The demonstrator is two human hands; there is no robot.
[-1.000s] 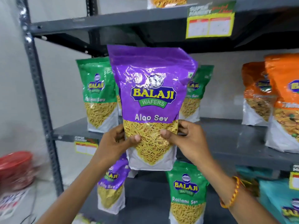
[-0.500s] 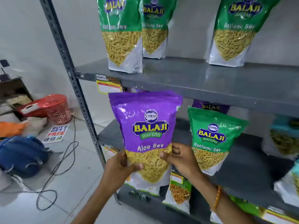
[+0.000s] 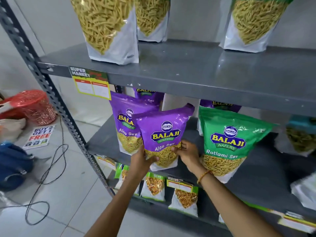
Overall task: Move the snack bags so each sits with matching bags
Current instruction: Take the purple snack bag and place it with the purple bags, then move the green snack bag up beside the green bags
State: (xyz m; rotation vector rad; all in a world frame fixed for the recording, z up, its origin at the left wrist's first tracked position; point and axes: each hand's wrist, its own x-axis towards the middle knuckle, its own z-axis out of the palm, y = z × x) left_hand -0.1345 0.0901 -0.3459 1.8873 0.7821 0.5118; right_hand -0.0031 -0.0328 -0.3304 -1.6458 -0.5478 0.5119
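Both grips pinch the purple Aloo Sev bag point(image 3: 162, 134) by its lower edge, left hand point(image 3: 142, 160), right hand point(image 3: 189, 153). Just left sits a matching purple bag point(image 3: 124, 124); right, a green Ratlami Sev bag point(image 3: 227, 142).

Both forearms are seen bare, no sleeves being worn; an orange beaded bracelet point(image 3: 204, 176) is worn on the right wrist.

Your left grip point(image 3: 142, 159): arm stretched up and forward, thumb across the front of the purple bag point(image 3: 162, 135), fingers curled behind | your right grip point(image 3: 188, 153): arm extended, fingertips pinching the bag's opposite lower edge, orange band on the wrist | both closed, level with each other.
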